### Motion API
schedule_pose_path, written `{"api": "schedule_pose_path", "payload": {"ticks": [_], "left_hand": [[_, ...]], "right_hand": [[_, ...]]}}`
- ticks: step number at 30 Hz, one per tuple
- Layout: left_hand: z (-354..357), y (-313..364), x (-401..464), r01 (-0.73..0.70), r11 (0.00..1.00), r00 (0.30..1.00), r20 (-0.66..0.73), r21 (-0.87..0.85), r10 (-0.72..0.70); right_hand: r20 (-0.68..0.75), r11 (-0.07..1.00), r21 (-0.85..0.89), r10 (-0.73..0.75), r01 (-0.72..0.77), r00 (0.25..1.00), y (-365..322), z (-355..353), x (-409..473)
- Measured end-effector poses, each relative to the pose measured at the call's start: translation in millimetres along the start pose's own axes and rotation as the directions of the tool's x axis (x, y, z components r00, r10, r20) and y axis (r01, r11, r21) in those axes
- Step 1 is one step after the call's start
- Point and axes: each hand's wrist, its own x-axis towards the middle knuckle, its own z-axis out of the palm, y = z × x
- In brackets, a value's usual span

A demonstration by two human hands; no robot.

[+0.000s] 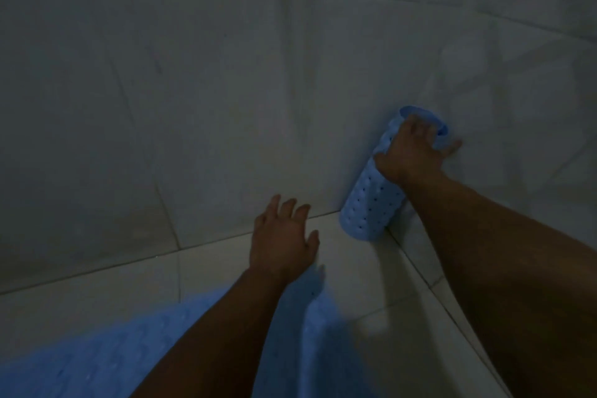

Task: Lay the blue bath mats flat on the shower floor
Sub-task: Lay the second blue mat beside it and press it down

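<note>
A rolled-up blue bath mat (371,203) with small holes stands tilted in the corner where two tiled walls meet the floor. My right hand (413,152) grips its upper end, fingers curled over the rim. A second blue bath mat (106,352) lies spread flat on the pale floor tiles at the lower left, partly hidden under my left forearm. My left hand (284,236) hovers with fingers spread above the floor near the flat mat's far end, holding nothing.
Grey tiled walls (193,90) fill the upper view and the right side. Pale floor tiles (371,294) run between the flat mat and the right wall. The light is dim.
</note>
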Motion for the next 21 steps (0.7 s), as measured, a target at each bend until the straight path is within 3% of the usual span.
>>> {"api": "schedule_pose_path", "payload": {"ticks": [3,5,10,17,21], "left_hand": [[2,18,9,-0.039,0.999,0.999,0.018,0.001,0.039],[-1,20,11,-0.044,0.999,0.999,0.032,0.011,0.044],[-34,5,14,-0.014,0.999,1.0,-0.012,0.035,0.014],[-117,-65,19,0.107,0.99,0.976,-0.178,-0.097,-0.122],[-162,-133,-14,0.042,0.978,0.951,-0.291,-0.202,-0.101]], "right_hand": [[-0.128,0.99,-0.118,-0.097,0.082,0.987,12,11,-3],[-0.212,0.977,-0.1,-0.203,0.186,0.956,9,9,-4],[-0.166,0.87,0.032,-0.48,0.491,0.861,-28,-15,-19],[-0.194,0.572,0.191,-0.775,0.798,0.602,-129,-84,-77],[-0.255,0.395,0.207,-0.861,0.895,0.44,-198,-107,-126]]}}
